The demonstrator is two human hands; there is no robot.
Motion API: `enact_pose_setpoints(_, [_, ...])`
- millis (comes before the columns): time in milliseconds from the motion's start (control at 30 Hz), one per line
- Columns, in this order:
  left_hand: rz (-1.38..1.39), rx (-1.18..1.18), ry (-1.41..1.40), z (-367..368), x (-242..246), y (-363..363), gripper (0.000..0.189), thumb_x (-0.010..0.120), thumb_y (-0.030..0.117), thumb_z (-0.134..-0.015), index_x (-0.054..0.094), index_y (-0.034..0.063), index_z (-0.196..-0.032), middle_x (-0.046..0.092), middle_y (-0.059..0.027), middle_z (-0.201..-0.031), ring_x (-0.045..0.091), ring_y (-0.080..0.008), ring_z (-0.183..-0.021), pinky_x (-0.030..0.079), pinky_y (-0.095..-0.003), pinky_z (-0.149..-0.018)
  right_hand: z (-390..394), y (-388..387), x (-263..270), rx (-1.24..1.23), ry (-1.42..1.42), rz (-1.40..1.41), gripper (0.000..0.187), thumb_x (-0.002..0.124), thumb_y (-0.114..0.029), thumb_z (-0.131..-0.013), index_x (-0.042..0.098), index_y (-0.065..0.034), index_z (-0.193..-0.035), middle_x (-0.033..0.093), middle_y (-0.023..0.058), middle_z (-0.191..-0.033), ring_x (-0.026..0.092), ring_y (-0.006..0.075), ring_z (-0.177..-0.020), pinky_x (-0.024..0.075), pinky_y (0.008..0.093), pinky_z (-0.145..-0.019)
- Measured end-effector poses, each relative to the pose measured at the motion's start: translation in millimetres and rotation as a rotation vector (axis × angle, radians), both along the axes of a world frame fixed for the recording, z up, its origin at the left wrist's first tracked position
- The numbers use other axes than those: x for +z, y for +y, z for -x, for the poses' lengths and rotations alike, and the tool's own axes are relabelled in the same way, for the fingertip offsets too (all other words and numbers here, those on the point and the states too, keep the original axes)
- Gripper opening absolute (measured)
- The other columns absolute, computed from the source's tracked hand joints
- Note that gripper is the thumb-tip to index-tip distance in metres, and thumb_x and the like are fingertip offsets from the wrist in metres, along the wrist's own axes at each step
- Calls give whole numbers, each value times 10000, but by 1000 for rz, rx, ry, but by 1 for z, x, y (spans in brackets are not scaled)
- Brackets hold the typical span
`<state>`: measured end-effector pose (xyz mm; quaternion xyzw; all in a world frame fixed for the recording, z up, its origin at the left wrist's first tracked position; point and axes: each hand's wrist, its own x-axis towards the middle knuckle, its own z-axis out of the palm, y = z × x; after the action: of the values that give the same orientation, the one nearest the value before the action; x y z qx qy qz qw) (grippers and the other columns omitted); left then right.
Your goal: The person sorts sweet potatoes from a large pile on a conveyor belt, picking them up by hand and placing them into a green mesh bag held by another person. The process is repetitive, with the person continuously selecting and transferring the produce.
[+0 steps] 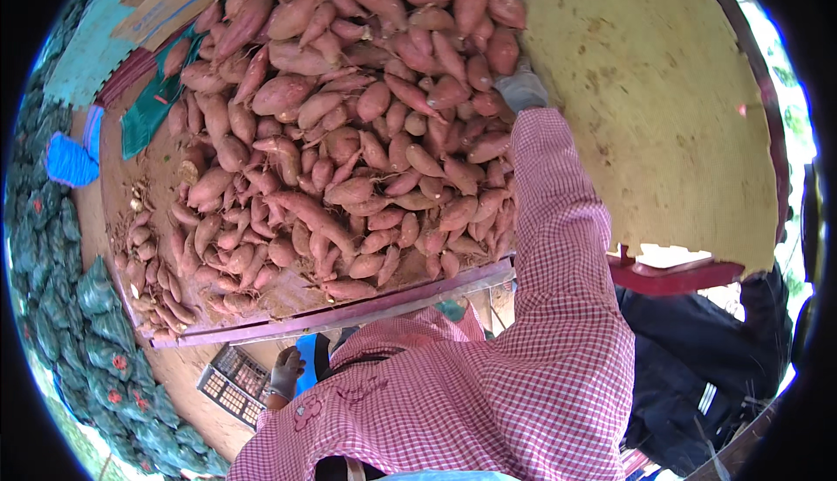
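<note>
A large heap of reddish sweet potatoes (366,134) with dirt and rootlets lies on a table in front of me. My right hand (523,90), in a pale glove, reaches out to the heap's upper right edge and touches the roots there; its fingers are partly hidden among them. My left hand (286,374), gloved with the fingertips bare, hangs below the table's near edge beside my body, fingers curled. Whether it holds anything cannot be told. Smaller sweet potatoes (173,304) lie apart at the table's near left corner.
A yellowish mat (660,121) adjoins the heap on the right. The table's near rim (340,314) runs before my body. A plastic crate (235,383) stands on the ground below. Stacked green mesh sacks (111,350) line the left, near a blue bundle (68,159). Dark clothing (693,363) lies at right.
</note>
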<state>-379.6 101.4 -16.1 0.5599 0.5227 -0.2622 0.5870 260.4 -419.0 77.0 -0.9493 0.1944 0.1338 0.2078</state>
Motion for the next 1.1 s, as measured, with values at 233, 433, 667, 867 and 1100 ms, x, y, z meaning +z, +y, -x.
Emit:
enact_pose_setpoints(233, [-2,-372,60,-11,-47,65,330,640,326,-987,588,111,-1233,627,6,-888,614,-131,-684,460,-299,-550,227,-37,-11,-72,-466,-1077,639,718,-318,-904,504,-3,-1417,664,106,-1187,643,220,-1025,524,352,-930])
enact_pose_setpoints(433, [-30,-456,15,-75,-88,85,193,631,309,-981,624,137,-1068,590,19,-773,526,-100,-590,418,-261,-510,523,10,-29,-538,-240,-1747,614,640,-513,-961,568,-5,-1298,686,146,-1116,690,242,-931,568,359,-812])
enact_pose_setpoints(667, [42,-751,-32,-125,-92,58,169,630,284,-973,635,120,-1012,583,22,-763,504,-96,-590,417,-261,-528,793,58,-14,-1290,-725,-1567,661,661,-471,-960,498,13,-1380,678,177,-1177,700,278,-994,578,438,-868])
enact_pose_setpoints(867, [60,-983,-10,-108,-72,50,172,630,272,-969,640,109,-1019,587,20,-773,511,-98,-611,425,-265,-549,949,59,-37,-1420,-989,-1331,650,616,-573,-953,600,-35,-1318,714,120,-1096,692,244,-947,550,371,-867])
enact_pose_setpoints(1100, [48,-1131,30,-79,-51,64,175,629,258,-963,647,96,-1029,593,16,-785,519,-101,-635,435,-269,-575,980,-28,-119,-1502,-605,-488,874,718,-526,-866,407,-60,-1536,571,227,-1368,555,306,-1291,453,371,-1065])
